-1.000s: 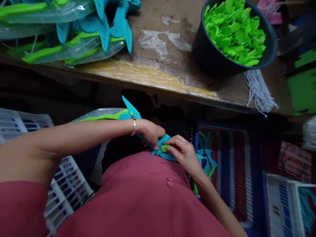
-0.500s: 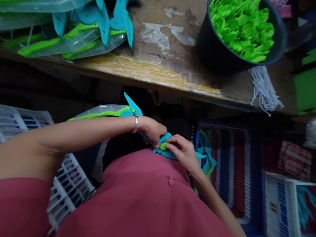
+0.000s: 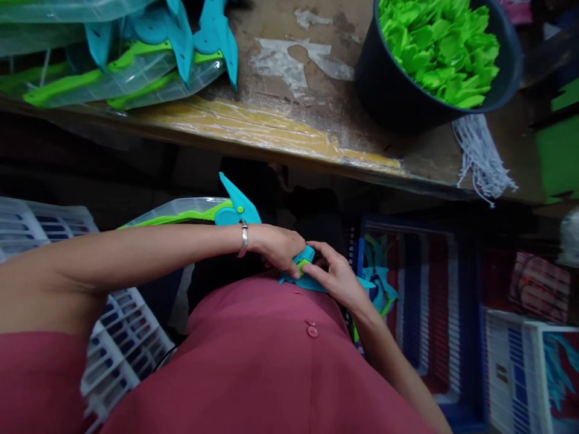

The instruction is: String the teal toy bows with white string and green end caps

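My left hand [image 3: 277, 247] and my right hand [image 3: 335, 277] meet in my lap, just above my pink shirt. Both pinch a teal foam piece [image 3: 304, 272] with a small green foam part [image 3: 304, 263] at its middle. The fingers of both hands are closed on it. Behind my left wrist, which wears a silver bangle, a long teal and green foam toy in a clear sleeve [image 3: 199, 211] lies across my lap, pointing left.
The worn wooden table [image 3: 289, 114] edge runs above my hands. A dark bucket [image 3: 389, 102] full of green foam pieces stands on it at right, beside white strings [image 3: 482, 157]. Bagged teal and green toys [image 3: 136, 54] lie at left. Plastic baskets [image 3: 122, 343] flank me, one holding teal pieces [image 3: 377, 283].
My hands have closed tighter together over the teal piece, so less of the green part shows. The view has shifted slightly.
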Demonstrator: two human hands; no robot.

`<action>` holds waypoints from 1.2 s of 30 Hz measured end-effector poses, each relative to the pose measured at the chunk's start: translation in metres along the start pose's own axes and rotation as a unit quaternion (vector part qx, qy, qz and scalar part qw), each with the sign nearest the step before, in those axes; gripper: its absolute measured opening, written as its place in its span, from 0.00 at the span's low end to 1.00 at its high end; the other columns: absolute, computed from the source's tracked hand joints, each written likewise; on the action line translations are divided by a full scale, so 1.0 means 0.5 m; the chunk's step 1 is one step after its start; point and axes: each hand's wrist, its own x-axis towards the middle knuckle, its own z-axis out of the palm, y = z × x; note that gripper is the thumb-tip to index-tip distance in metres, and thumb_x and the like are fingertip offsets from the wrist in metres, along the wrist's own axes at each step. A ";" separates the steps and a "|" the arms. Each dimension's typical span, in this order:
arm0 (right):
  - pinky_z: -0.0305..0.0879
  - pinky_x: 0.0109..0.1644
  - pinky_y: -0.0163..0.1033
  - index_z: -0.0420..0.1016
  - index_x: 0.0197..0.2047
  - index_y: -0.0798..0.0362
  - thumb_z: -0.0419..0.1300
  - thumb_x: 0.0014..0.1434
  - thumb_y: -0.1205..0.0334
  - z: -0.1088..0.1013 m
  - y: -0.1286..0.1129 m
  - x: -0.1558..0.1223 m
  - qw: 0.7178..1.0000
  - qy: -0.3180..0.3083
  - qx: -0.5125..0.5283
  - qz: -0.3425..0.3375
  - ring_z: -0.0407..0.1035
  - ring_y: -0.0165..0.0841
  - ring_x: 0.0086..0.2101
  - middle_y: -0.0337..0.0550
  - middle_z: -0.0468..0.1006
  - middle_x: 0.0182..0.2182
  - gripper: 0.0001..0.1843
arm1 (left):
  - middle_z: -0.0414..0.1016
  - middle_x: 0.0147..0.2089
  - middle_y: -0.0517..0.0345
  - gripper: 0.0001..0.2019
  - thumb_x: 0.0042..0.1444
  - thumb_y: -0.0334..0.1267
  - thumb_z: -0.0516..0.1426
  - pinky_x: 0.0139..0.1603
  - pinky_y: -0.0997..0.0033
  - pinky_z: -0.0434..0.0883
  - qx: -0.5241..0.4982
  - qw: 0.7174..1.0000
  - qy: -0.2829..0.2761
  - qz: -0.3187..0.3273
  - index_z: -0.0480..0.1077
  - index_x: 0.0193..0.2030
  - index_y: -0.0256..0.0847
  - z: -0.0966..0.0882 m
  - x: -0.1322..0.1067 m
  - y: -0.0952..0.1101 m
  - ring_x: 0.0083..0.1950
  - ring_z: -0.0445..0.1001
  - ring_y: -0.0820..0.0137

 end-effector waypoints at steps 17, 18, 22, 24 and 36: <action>0.69 0.34 0.38 0.70 0.45 0.51 0.65 0.52 0.56 0.030 0.024 0.011 0.991 -0.031 0.110 0.069 0.71 0.33 0.32 0.38 0.75 0.33 0.18 | 0.82 0.39 0.41 0.20 0.47 0.50 0.62 0.34 0.65 0.74 0.008 0.993 0.067 -0.096 0.79 0.42 0.36 0.042 0.020 0.023 0.39 0.81 0.54; 0.68 0.34 0.37 0.70 0.44 0.51 0.65 0.52 0.57 0.030 0.023 0.012 0.992 -0.029 0.099 0.067 0.70 0.32 0.31 0.37 0.75 0.32 0.17 | 0.82 0.39 0.42 0.20 0.48 0.49 0.62 0.34 0.65 0.74 0.007 0.993 0.070 -0.095 0.79 0.42 0.36 0.044 0.021 0.022 0.39 0.81 0.54; 0.67 0.36 0.37 0.72 0.43 0.51 0.65 0.52 0.57 0.030 0.020 0.013 0.996 -0.011 0.074 0.054 0.70 0.32 0.32 0.37 0.76 0.33 0.16 | 0.82 0.42 0.42 0.19 0.49 0.49 0.62 0.37 0.63 0.74 0.006 0.993 0.085 -0.087 0.78 0.43 0.37 0.049 0.019 0.014 0.43 0.81 0.52; 0.68 0.39 0.38 0.73 0.45 0.51 0.65 0.53 0.56 0.030 0.022 0.013 0.996 -0.004 0.070 0.050 0.71 0.33 0.34 0.39 0.77 0.35 0.17 | 0.82 0.45 0.42 0.20 0.50 0.50 0.63 0.38 0.63 0.74 0.001 0.993 0.093 -0.078 0.78 0.45 0.38 0.051 0.018 0.007 0.46 0.81 0.51; 0.70 0.55 0.49 0.73 0.56 0.50 0.64 0.64 0.59 -0.015 -0.002 -0.032 0.992 0.013 -0.110 -0.051 0.74 0.43 0.50 0.49 0.79 0.51 0.18 | 0.79 0.42 0.49 0.17 0.53 0.51 0.63 0.36 0.67 0.67 -0.048 0.990 0.133 -0.011 0.73 0.42 0.40 0.058 0.008 -0.037 0.43 0.77 0.57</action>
